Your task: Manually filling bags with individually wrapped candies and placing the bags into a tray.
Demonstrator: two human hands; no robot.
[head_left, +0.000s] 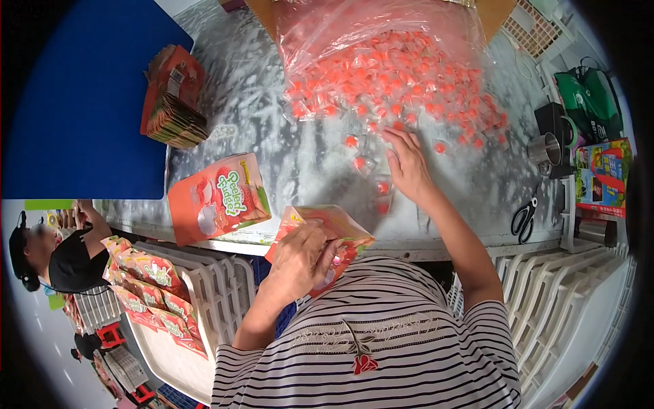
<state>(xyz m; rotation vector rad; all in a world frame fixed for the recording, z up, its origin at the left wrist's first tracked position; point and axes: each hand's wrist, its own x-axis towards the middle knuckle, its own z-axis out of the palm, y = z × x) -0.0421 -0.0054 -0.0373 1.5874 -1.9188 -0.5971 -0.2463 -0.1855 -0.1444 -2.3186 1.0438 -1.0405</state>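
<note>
My left hand (pixel 298 260) is wrapped round a red candy pouch (pixel 351 238) at the table's near edge, its top gaping. My right hand (pixel 411 167) stretches its fingers over the table, the tips at a wrapped candy beside the heap. That heap of small red candies (pixel 402 75) in clear wrappers spills from a large clear plastic bag (pixel 381 17). Between my hands lie a few loose wrapped candies (pixel 360 163). Left of the held pouch, another red pouch (pixel 221 201) rests flat on the table. What is inside the held pouch is hidden.
At the left, a stack of pouches (pixel 176 102) stands near a blue panel (pixel 82 102). White trays (pixel 221 290) with several filled pouches (pixel 153 293) sit lower left. Black scissors (pixel 523 221) and a metal cup (pixel 543 149) are at the right. A person (pixel 75 252) works at far left.
</note>
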